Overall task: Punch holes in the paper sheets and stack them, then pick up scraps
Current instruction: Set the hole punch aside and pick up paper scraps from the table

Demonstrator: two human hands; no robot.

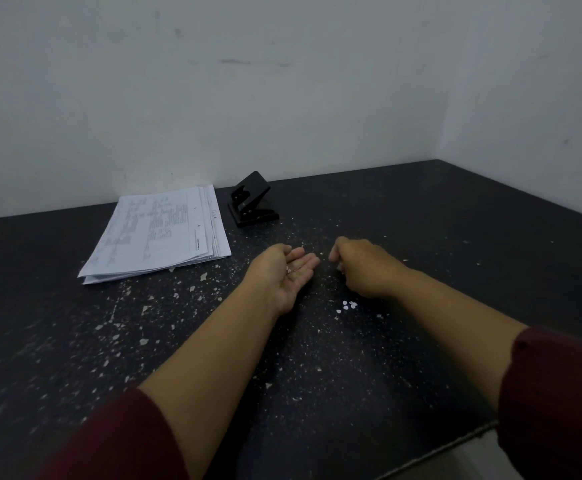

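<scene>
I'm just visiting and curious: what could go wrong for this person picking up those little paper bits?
The left hand lies palm up and flat with a few bits on it; they could slide off. The white paper dots near the right hand look much like the speckles in the dark table, so some may be missed.

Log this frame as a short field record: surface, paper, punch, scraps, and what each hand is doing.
surface: dark speckled table set in a corner of white walls
paper stack: printed sheets piled at far left, edges slightly fanned
hole punch: black, just right of the stack, untouched
paper scraps: small white dots on the table under the right wrist
left hand: palm up, fingers relaxed, a few scraps lying in it
right hand: knuckles up, fingers curled down at the table; whether it pinches a scrap is hidden
stage: scrap pickup
</scene>
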